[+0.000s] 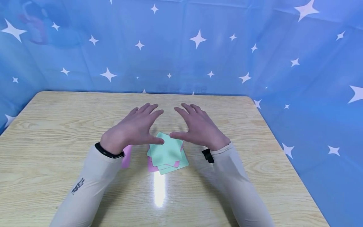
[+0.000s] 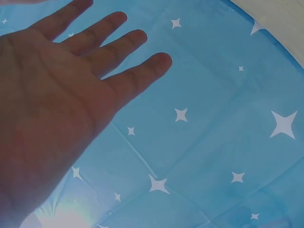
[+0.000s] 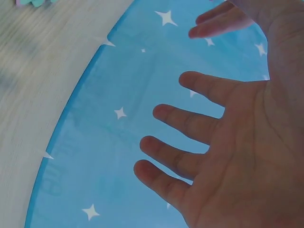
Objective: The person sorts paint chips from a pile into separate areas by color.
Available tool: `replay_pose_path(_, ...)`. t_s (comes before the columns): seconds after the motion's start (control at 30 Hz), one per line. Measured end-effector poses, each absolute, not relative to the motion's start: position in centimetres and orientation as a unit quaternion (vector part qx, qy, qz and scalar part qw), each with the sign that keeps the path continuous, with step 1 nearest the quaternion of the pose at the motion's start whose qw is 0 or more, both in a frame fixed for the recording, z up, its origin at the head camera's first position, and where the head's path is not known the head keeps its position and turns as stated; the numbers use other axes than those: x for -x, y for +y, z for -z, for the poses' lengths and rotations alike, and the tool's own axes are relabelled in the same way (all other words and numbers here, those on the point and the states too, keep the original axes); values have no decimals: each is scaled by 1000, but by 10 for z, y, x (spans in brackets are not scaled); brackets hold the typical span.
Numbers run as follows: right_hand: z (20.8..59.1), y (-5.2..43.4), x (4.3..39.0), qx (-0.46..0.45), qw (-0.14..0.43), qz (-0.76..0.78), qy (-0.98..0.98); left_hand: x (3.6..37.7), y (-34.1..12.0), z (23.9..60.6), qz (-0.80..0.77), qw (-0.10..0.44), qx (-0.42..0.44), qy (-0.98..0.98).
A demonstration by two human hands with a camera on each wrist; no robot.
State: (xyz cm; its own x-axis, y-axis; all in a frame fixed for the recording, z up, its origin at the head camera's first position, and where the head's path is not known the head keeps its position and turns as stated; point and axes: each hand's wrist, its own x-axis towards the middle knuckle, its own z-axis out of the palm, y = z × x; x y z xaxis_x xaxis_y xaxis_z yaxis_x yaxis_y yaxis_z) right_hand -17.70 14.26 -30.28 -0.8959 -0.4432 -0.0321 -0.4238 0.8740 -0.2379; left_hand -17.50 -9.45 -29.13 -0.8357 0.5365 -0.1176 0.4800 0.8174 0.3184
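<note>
A loose pile of mint green and pink square cards (image 1: 166, 153) lies in the middle of the table, its pieces turned at different angles with a mint one on top. Left of the pile is a pink card (image 1: 126, 156), partly hidden behind the left wrist. My left hand (image 1: 136, 126) hovers above the table with fingers spread, holding nothing; its bare palm also shows in the left wrist view. Opposite it, my right hand (image 1: 198, 126) is held up the same way, fingers apart and palm bare in the right wrist view. Both thumbs overlap the pile's upper part in the head view.
The light wooden table (image 1: 71, 119) has rounded far corners. Behind it and along the right side hangs a blue cloth (image 1: 170, 56) with white stars. A bright light reflection falls on the tabletop just in front of the pile.
</note>
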Motion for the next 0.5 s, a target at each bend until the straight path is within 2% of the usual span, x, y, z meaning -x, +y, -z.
replay_pose_path(0.33,319,134,180,259,79,110,956,181,-97,317,-104,151,-261,948)
replay_pose_path(0.5,336,125,182,274,136,92,948,185,-95,334,-82,179,-267,943)
